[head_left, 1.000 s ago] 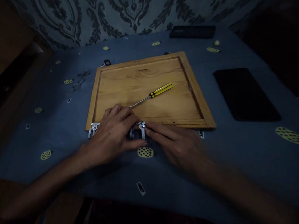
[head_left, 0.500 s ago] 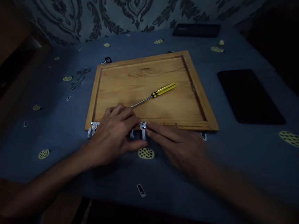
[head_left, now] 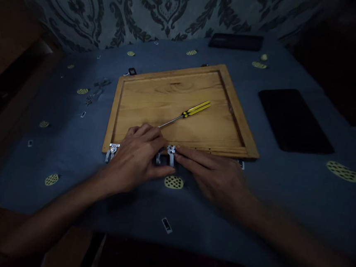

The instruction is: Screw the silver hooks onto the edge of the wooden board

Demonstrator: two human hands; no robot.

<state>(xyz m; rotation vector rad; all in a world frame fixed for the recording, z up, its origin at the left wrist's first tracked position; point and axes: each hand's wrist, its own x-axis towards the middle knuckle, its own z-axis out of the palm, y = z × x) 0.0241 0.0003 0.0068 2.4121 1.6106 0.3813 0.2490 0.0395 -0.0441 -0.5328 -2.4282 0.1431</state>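
Note:
A framed wooden panel (head_left: pixel 180 104) lies flat on a blue cloth. A yellow-handled screwdriver (head_left: pixel 186 113) rests on it. At the panel's near edge sits a silver metal hinge (head_left: pixel 167 155). My left hand (head_left: pixel 136 159) covers the hinge's left part, fingers curled over it and thumb below. My right hand (head_left: pixel 214 176) reaches in from the right, its fingers stretched out and pressed against the hinge's right side. A second silver hinge (head_left: pixel 112 150) sticks out at the panel's near left corner, just left of my left hand.
A black phone (head_left: pixel 294 121) lies to the right of the panel, another dark flat object (head_left: pixel 236 41) at the back. Small screws and metal bits (head_left: pixel 96 91) are scattered left of the panel. A small black-and-white tag (head_left: pixel 166 225) lies near the cloth's front edge.
Both hands stay on the middle hinge with almost no movement. The view has shifted slightly.

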